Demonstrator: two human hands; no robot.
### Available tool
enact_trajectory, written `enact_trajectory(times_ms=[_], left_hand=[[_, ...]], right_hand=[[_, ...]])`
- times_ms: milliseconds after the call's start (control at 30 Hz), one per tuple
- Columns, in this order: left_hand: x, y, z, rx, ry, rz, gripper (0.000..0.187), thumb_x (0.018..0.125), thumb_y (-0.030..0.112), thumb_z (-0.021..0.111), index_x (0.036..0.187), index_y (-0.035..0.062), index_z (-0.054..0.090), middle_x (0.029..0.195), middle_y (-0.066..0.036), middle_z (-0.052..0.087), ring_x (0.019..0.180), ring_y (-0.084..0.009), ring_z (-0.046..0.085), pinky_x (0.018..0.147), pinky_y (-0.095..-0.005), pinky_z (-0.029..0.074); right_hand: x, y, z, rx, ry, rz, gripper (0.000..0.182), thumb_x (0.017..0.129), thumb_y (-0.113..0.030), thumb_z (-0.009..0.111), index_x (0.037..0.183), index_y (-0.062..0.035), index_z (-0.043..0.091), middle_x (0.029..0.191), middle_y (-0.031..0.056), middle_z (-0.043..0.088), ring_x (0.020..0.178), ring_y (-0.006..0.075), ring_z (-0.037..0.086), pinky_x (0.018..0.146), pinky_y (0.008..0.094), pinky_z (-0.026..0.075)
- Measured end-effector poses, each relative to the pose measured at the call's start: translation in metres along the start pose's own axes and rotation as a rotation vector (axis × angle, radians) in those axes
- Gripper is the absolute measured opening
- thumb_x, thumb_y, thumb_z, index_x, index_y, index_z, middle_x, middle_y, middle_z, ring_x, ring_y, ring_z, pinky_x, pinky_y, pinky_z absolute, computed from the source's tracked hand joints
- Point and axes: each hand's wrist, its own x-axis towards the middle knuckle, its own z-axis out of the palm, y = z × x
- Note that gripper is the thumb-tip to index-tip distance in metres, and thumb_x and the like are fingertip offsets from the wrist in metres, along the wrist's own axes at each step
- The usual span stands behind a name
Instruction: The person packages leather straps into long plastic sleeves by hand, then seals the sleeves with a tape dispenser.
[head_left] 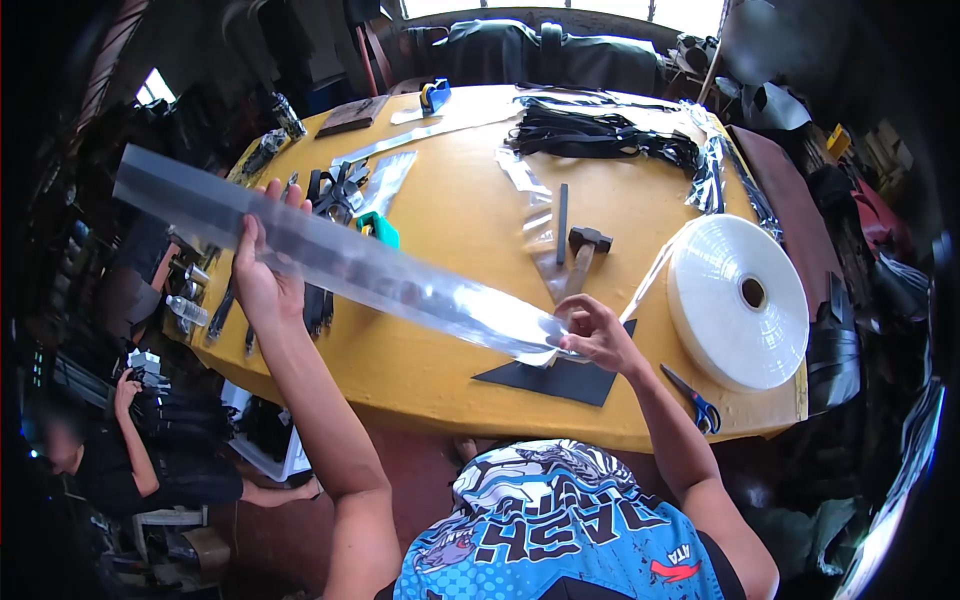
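Observation:
A long clear plastic strip [400, 280] stretches across the front of me, above the yellow table [450, 190]. Toward its far left part, my left hand [268, 260] holds it, thumb in front and fingers behind the plastic. My right hand [597, 335] pinches its right end, over a black flat sheet [570, 383] on the table. Just beyond my right hand lies a hammer [588, 245], beside a thin dark bar [563, 222]. A large white roll [715, 300] rests at the right, with a narrow band running from it toward my right hand.
Blue-handled scissors [706, 412] lie near the front right edge. A green tape dispenser [380, 230] and black straps [340, 190] are left of centre. Farther back are a blue dispenser [435, 96] and piled black straps [590, 130]. Another person [150, 450] sits at the lower left.

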Motion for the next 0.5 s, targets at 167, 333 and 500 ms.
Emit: enact_trajectory(times_ms=[167, 333, 500], left_hand=[[0.015, 0.003, 0.015, -0.039, -0.110, -0.005, 0.037, 0.096, 0.016, 0.034, 0.127, -0.0042, 0.034, 0.130, -0.016, 0.043, 0.122, -0.0313, 0.041, 0.104, -0.0450, 0.034], [0.029, -0.012, 0.032, -0.067, -0.108, -0.083, 0.036, 0.096, 0.014, 0.031, 0.128, -0.0041, 0.034, 0.131, -0.016, 0.042, 0.124, -0.0298, 0.038, 0.105, -0.0443, 0.033], [0.051, -0.055, 0.044, -0.060, -0.087, -0.242, 0.037, 0.096, 0.016, 0.028, 0.125, -0.0054, 0.035, 0.125, -0.017, 0.047, 0.117, -0.0317, 0.046, 0.099, -0.0439, 0.039]], right_hand=[[0.000, -0.012, -0.013, 0.219, -0.135, -0.146, 0.051, 0.073, -0.019, 0.075, 0.113, 0.0016, 0.051, 0.086, 0.0049, 0.062, 0.069, 0.0072, 0.054, 0.060, 0.0208, 0.043], [-0.012, -0.018, -0.036, 0.344, -0.315, 0.006, 0.026, 0.076, -0.007, 0.071, 0.096, 0.0046, 0.059, 0.083, 0.0027, 0.064, 0.077, 0.0077, 0.060, 0.070, 0.0214, 0.048], [-0.035, -0.021, -0.051, 0.360, -0.343, 0.060, 0.017, 0.080, -0.008, 0.067, 0.092, 0.0025, 0.060, 0.079, 0.0033, 0.065, 0.072, 0.0087, 0.061, 0.067, 0.0221, 0.048]])
